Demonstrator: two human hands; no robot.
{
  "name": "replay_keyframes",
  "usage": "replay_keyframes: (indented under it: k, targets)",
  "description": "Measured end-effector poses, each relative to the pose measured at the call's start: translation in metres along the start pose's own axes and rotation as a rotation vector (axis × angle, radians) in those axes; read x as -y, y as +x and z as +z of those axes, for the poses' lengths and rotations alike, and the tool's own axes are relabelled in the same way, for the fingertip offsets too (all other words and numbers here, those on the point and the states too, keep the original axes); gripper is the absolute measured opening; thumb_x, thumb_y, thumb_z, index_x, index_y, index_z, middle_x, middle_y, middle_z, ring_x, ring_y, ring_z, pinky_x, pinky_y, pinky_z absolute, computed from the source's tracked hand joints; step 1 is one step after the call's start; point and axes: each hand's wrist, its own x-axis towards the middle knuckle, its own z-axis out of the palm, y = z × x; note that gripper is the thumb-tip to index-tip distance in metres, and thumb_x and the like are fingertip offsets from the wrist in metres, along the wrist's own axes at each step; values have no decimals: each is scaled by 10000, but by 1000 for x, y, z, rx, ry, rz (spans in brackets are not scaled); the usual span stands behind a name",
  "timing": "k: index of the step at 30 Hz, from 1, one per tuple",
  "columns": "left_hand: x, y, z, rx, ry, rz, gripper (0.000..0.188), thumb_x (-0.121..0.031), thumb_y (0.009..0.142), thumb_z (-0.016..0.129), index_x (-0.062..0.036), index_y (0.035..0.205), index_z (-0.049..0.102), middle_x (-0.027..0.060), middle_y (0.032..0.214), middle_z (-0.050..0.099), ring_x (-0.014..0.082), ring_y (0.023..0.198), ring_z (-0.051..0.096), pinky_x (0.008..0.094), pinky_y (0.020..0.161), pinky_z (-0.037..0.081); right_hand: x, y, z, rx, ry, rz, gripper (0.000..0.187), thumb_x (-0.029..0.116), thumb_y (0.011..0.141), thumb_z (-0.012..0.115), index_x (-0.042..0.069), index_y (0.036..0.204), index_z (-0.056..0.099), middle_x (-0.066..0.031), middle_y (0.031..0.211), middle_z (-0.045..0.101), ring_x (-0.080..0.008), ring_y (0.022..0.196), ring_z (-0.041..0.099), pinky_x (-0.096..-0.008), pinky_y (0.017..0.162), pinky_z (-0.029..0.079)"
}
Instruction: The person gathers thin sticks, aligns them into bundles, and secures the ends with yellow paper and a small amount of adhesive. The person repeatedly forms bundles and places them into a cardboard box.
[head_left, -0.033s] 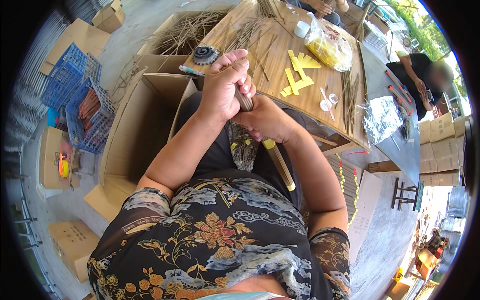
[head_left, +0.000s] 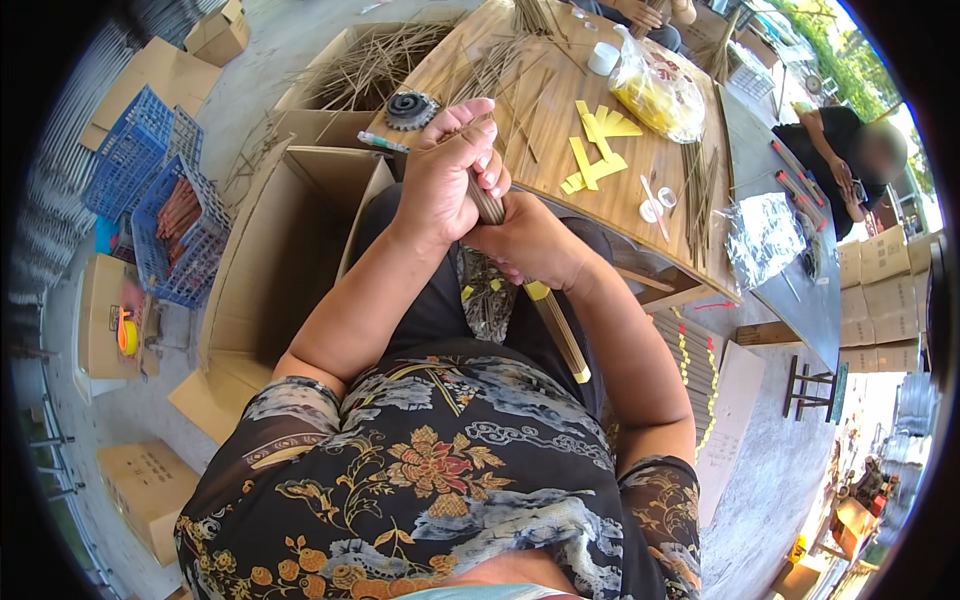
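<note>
A bundle of thin brown sticks (head_left: 562,335) slants across my lap, with yellow bands round its lower part. My left hand (head_left: 445,170) is closed round its upper end, thumb and fingers wrapped over the top. Just below, my right hand (head_left: 535,240) grips the bundle's middle, and the banded end sticks out beneath it toward my right thigh. Both palms hide parts of the sticks. Under my hands, between my legs, lies some shiny crinkled material (head_left: 487,300) with small yellow bits on it.
The wooden table (head_left: 560,85) ahead bears yellow strips (head_left: 598,150), a plastic bag (head_left: 660,95), loose sticks and a dark round roll (head_left: 411,110). An open carton (head_left: 270,250) and blue crates (head_left: 180,235) stand left. Banded bundles (head_left: 690,350) lie at right. A person (head_left: 840,150) sits far right.
</note>
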Motion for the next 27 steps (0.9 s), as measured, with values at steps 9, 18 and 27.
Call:
replay_keyframes:
  k: [9, 18, 27]
  targets:
    - [17, 10, -4, -314, 108, 139, 240, -21, 791, 555, -29, 989, 419, 49, 622, 453, 166, 534, 476, 336, 521, 440, -27, 21, 12, -652, -756, -360, 133, 75, 728, 517, -30, 794, 473, -240, 741, 592, -377, 683, 598, -423, 636, 482]
    - [37, 35, -45, -356, 131, -103, 183, -81, 799, 580, -46, 883, 422, 99, 676, 521, 215, 590, 544, 357, 584, 483, -33, 31, 8, -679, -956, -131, 137, 93, 751, 525, -17, 818, 477, -206, 771, 610, -336, 718, 619, -405, 656, 493]
    - [-9, -5, -27, -37, 44, -92, 433, -377, 864, 501, -4, 1081, 466, 142, 957, 564, 237, 905, 558, 377, 846, 435, 6, -11, -12, -309, -285, -42, 276, 193, 761, 573, -70, 840, 549, -203, 643, 569, -312, 644, 594, -361, 604, 460]
